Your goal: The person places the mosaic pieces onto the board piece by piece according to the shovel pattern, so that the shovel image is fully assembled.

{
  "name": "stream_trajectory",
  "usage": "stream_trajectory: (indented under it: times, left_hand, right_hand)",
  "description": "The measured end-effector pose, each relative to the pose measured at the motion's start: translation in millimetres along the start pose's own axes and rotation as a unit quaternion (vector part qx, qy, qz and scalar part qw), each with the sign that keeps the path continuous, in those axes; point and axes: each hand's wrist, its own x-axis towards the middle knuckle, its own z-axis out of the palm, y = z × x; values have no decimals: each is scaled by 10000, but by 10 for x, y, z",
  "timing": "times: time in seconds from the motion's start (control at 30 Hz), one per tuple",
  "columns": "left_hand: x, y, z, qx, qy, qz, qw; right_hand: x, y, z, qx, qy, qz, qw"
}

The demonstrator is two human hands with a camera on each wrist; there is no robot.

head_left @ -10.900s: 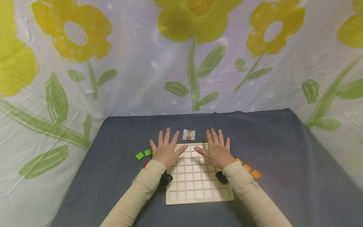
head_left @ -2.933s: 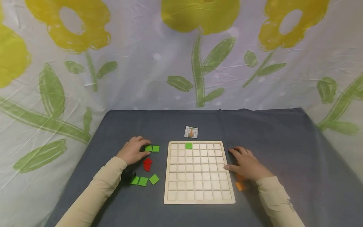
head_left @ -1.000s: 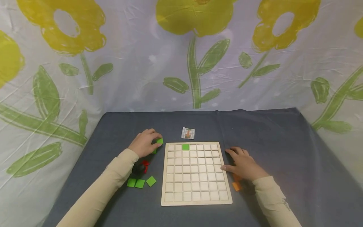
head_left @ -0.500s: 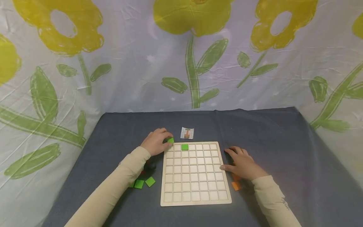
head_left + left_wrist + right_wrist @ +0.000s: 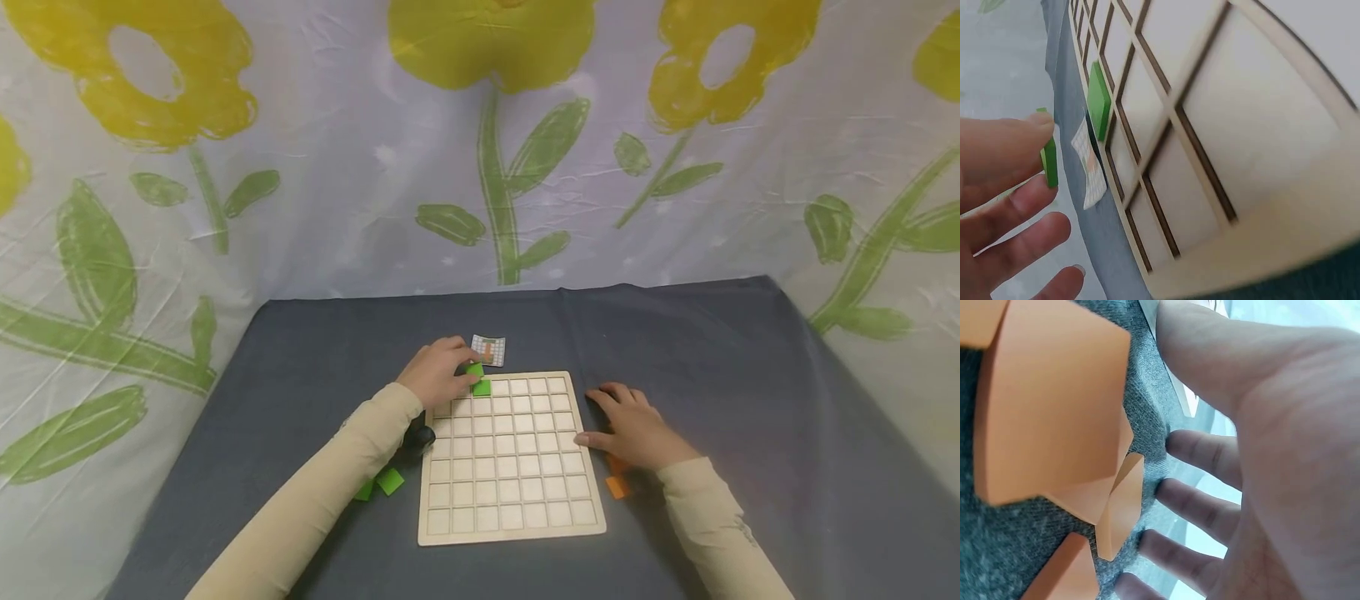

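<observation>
My left hand [image 5: 438,372] pinches a green square tile [image 5: 1051,162] between thumb and fingers, above the far left part of the wooden grid board [image 5: 517,527]. Just below the held tile in the head view, another green tile [image 5: 482,388] lies in a cell of the board's far row; the left wrist view shows the two tiles apart. My right hand [image 5: 633,427] rests at the board's right side, thumb touching its edge and fingers spread on the cloth. Orange tiles [image 5: 1054,400] lie beside that hand, partly hidden under it in the head view.
A small printed card [image 5: 489,350] with a grid pattern lies just beyond the board. More green tiles [image 5: 390,481] are left of the board, partly covered by the left sleeve [image 5: 315,492]. Dark cloth [image 5: 337,333] covers the table; a flowered curtain [image 5: 337,208] hangs behind.
The left hand has picked up a green tile from the left group and carried it right, over the board's far edge. Its forearm now hides the red pieces. The right hand stays put.
</observation>
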Motion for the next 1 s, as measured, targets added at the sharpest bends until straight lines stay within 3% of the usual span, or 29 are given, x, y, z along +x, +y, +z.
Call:
stream_trajectory:
  times: [0.4, 1.0]
  left_hand:
    - [122, 143, 121, -102, -185, 146, 9997]
    - [151, 250, 207, -70, -281, 392, 9988]
  right_hand:
    - [16, 20, 10, 3, -40, -10, 10000]
    - [18, 38, 37, -1, 53, 33, 10000]
